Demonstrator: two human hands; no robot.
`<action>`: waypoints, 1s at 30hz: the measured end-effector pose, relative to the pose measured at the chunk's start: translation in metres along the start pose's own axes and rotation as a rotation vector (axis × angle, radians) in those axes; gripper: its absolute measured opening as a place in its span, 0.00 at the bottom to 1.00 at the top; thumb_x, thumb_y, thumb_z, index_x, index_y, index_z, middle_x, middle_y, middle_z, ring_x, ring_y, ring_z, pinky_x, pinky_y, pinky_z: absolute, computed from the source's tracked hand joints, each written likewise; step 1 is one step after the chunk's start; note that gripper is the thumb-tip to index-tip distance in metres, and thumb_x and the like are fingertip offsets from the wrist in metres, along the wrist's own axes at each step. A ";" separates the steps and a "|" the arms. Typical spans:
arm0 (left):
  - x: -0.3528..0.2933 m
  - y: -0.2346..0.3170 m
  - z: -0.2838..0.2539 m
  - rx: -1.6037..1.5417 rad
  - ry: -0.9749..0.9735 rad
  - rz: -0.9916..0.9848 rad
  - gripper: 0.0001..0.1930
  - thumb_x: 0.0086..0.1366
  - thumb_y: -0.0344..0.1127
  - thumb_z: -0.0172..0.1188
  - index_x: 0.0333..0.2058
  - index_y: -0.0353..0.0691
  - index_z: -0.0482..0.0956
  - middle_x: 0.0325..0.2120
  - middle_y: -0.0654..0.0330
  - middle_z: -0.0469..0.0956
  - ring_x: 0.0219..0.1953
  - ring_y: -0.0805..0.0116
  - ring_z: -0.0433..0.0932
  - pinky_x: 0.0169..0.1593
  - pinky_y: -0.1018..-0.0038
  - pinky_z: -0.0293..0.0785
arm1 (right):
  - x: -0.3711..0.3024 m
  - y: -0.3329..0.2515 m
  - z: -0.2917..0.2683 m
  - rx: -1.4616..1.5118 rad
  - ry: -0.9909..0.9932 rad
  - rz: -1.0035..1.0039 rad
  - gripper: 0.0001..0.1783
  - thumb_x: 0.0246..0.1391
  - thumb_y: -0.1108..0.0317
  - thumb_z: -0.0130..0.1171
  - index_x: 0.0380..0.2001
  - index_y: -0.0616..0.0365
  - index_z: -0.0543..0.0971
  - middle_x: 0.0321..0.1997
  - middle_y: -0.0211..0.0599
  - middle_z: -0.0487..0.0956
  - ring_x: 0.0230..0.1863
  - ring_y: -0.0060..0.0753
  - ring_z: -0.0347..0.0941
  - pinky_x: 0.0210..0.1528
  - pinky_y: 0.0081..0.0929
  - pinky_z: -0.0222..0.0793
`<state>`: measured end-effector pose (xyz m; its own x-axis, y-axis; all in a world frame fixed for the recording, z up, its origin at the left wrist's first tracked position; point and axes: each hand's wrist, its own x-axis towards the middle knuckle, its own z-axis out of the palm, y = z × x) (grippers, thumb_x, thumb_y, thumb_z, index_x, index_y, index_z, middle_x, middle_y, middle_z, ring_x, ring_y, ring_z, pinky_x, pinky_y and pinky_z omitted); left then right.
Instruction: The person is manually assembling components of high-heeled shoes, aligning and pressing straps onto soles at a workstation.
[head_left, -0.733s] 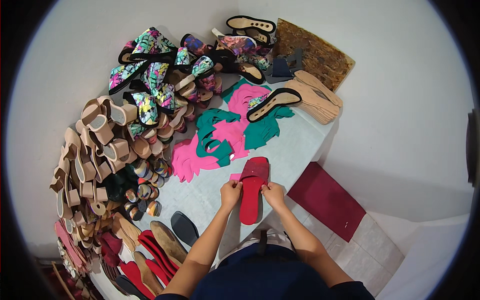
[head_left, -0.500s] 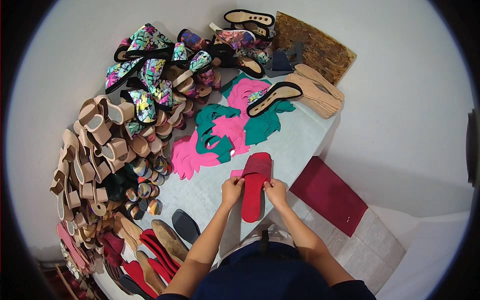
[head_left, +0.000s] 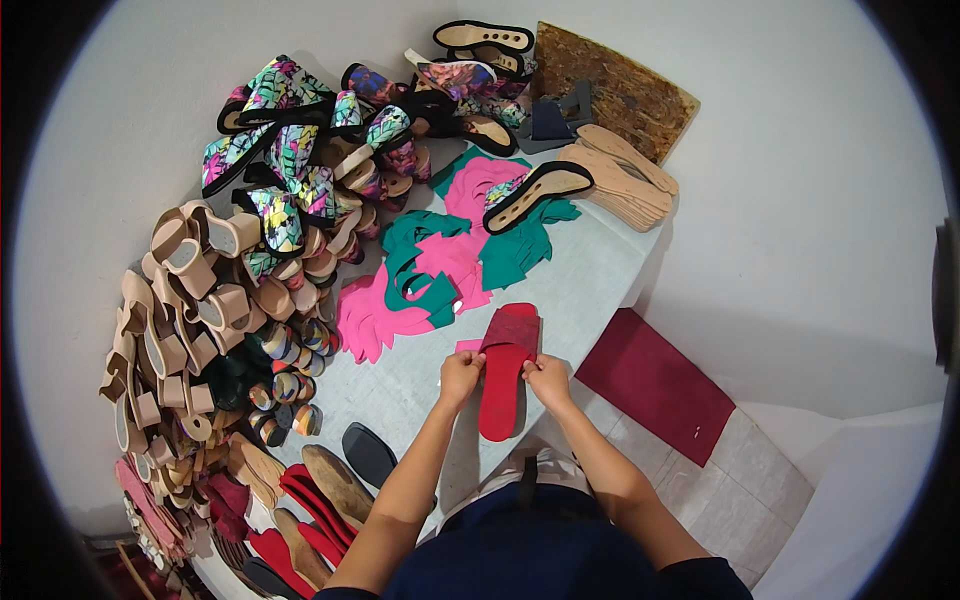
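A red slide sandal [head_left: 502, 405] lies near the table's front edge, its toe end pointing away from me. A darker red strap [head_left: 512, 332] crosses its front part. My left hand [head_left: 461, 378] pinches the left side of the sandal by the strap's lower edge. On the opposite side, my right hand [head_left: 547, 380] grips the edge with closed fingers. Just left of the strap, a small pink piece [head_left: 468, 346] lies flat on the table. Beyond the sandal are heaped pink cut pieces [head_left: 375, 315] and green cut pieces [head_left: 515, 257].
Heeled beige shoes [head_left: 187, 255] and patterned sandals [head_left: 275, 215] are piled along the left. Red soles [head_left: 282, 560] and a black sole [head_left: 369, 453] lie at the near left. Beige insoles [head_left: 625, 195] are stacked far right by a brown board [head_left: 612, 90]. A maroon mat [head_left: 655, 385] covers some floor.
The view has shifted slightly, so the surroundings sit a little further left. Both hands keep their hold on the red sandal, with little other visible movement.
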<state>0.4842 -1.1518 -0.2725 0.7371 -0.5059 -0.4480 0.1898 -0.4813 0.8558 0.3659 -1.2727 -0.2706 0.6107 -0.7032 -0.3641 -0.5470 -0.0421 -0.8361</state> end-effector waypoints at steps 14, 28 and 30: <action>-0.001 0.015 -0.002 0.063 -0.052 -0.041 0.10 0.57 0.34 0.52 0.22 0.33 0.75 0.14 0.61 0.72 0.19 0.74 0.70 0.25 0.75 0.66 | 0.002 -0.016 -0.010 0.223 -0.202 0.122 0.07 0.50 0.72 0.48 0.25 0.63 0.74 0.18 0.28 0.72 0.19 0.17 0.65 0.24 0.17 0.61; -0.013 0.027 0.008 0.131 0.156 -0.003 0.15 0.47 0.36 0.64 0.28 0.31 0.73 0.20 0.58 0.75 0.23 0.73 0.73 0.27 0.79 0.68 | 0.001 -0.017 -0.002 0.248 -0.112 0.260 0.16 0.42 0.59 0.61 0.14 0.59 0.71 0.14 0.27 0.69 0.16 0.18 0.61 0.19 0.17 0.58; -0.012 0.027 0.007 0.160 0.146 -0.011 0.15 0.47 0.36 0.64 0.28 0.30 0.73 0.20 0.57 0.75 0.22 0.73 0.73 0.27 0.79 0.68 | 0.005 -0.020 -0.009 0.192 -0.178 0.236 0.17 0.43 0.58 0.61 0.14 0.59 0.71 0.13 0.27 0.68 0.15 0.18 0.61 0.18 0.17 0.58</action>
<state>0.4764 -1.1638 -0.2454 0.8240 -0.3967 -0.4045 0.1015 -0.5991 0.7942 0.3753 -1.2817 -0.2519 0.5797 -0.5422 -0.6082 -0.5776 0.2531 -0.7761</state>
